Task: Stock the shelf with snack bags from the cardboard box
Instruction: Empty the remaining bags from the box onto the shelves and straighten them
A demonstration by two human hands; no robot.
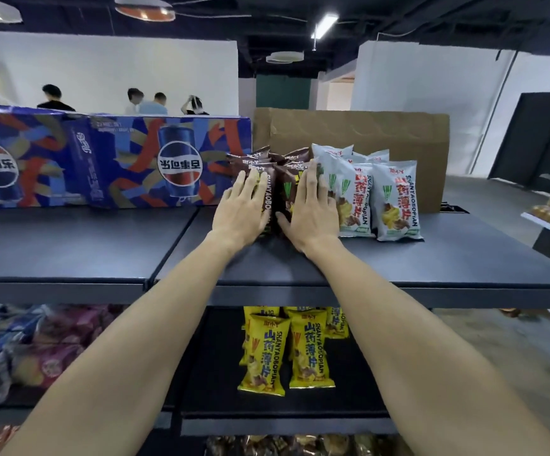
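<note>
Brown snack bags (275,189), flat hands pressing

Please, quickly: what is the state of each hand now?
Left hand: open, flat fingers pressing the brown snack bags.
Right hand: open, pressing the same bags.

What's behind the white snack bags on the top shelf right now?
A flattened cardboard sheet stands upright behind the white snack bags. More white bags line up behind the front ones; how many, and the cardboard's foot, are hidden.
</note>
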